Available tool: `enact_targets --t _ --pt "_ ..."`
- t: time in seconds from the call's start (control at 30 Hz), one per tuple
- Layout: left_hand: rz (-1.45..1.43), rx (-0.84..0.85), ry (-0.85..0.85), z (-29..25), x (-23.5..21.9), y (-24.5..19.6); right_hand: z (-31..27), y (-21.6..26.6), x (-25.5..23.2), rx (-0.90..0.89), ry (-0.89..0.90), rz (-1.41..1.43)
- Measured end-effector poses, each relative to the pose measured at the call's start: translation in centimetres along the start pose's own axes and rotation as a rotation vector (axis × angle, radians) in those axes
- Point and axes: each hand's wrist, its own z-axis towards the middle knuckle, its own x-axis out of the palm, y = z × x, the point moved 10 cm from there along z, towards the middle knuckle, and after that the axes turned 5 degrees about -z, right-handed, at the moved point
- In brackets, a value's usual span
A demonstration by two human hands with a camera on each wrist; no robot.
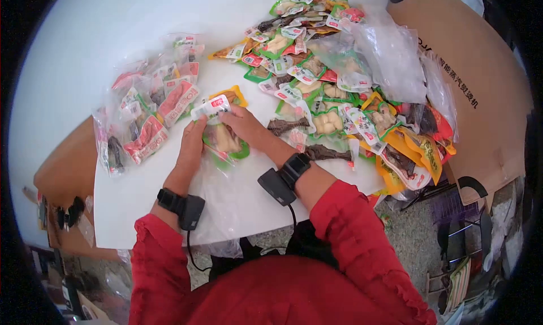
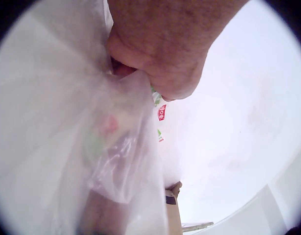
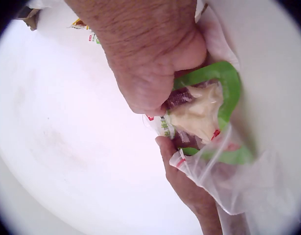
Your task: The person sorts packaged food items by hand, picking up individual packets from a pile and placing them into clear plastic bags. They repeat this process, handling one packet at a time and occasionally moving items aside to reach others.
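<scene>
Both hands meet over the white table (image 1: 113,206) around a small stack of sealed food packets. The right hand (image 1: 246,127) grips the packets from the right. One packet (image 3: 202,110) has a green border and pale food in its clear window; a yellow-edged packet (image 1: 233,94) shows behind. At the left side of the stack, the left hand (image 1: 193,138) holds the packets and the mouth of a clear zip bag (image 3: 209,176). That bag hangs below the hands toward the table, covering the green packet's lower part. Most fingertips are hidden behind the packets.
Filled clear bags (image 1: 153,98) of packets lie to the left. A large heap of loose packets (image 1: 317,87) spreads along the right, with empty plastic bags (image 1: 390,59) on top. A cardboard box (image 1: 486,98) stands beyond the right edge, and another brown box (image 1: 70,195) at the left.
</scene>
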Motion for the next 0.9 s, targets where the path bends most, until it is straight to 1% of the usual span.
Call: enact_targets --t 0.07,0.1,0.17,0.23,0.27,0.3,0.37,0.43,0.5,0.53,0.57,0.63,0.67,0.73,0.77,0.83,0.87,0.9 --pt "0.114 -0.020 -0.054 -0.3 -0.2 -1.1 0.0 -0.1 0.1 -0.001 0.000 0.044" --pt "0.116 -0.017 -0.062 -0.2 -0.3 -1.0 -0.1 0.1 0.0 -0.017 -0.015 0.022" --pt "0.018 0.007 -0.010 0.3 -0.3 -0.3 -0.2 0.6 0.1 -0.038 -0.018 0.005" --pt "0.003 0.030 -0.014 0.8 -0.5 0.1 0.0 0.8 -0.2 -0.069 -0.044 -0.058" --pt "-0.015 0.048 -0.008 1.0 -0.7 0.2 0.1 0.6 0.0 -0.072 -0.028 -0.049" --pt "-0.008 0.048 -0.030 0.8 -0.9 -0.2 0.0 0.7 -0.3 -0.074 -0.052 -0.075" --pt "0.204 0.009 -0.043 0.1 -0.8 -0.9 0.6 -0.3 -0.3 -0.092 -0.065 -0.078" --pt "0.248 0.013 -0.091 0.8 -1.9 0.0 0.7 -0.9 -0.2 -0.015 -0.030 -0.076" --pt "0.181 0.068 -0.132 1.9 -3.1 1.1 0.5 0.1 0.0 -0.078 -0.036 -0.046" --pt "0.195 0.072 -0.124 0.6 -1.6 -0.7 0.3 0.1 -0.1 -0.069 -0.047 -0.032" --pt "0.237 0.005 -0.170 0.8 -2.4 0.0 0.2 0.2 -0.1 -0.061 -0.058 -0.021" --pt "0.220 -0.017 -0.152 1.3 -2.7 0.6 0.3 0.0 -0.4 -0.068 -0.074 0.080" --pt "0.199 -0.014 -0.099 1.5 -2.5 0.9 0.4 0.0 -0.5 -0.082 -0.053 0.088" --pt "0.108 -0.029 -0.110 1.2 -2.2 0.5 0.7 -0.8 -1.6 -0.034 -0.106 0.004" --pt "0.112 -0.020 -0.123 1.1 -2.0 0.2 0.8 -1.0 -1.6 -0.042 -0.093 0.007" --pt "-0.051 -0.064 -0.053 1.0 -0.9 0.5 0.5 -0.7 -2.2 -0.025 -0.176 0.071" --pt "-0.050 -0.063 -0.059 0.8 -1.0 0.4 0.5 -0.6 -2.0 -0.025 -0.170 0.072" --pt "-0.080 -0.078 -0.029 0.5 -0.5 0.2 0.2 -0.1 -2.1 -0.029 -0.204 0.078"
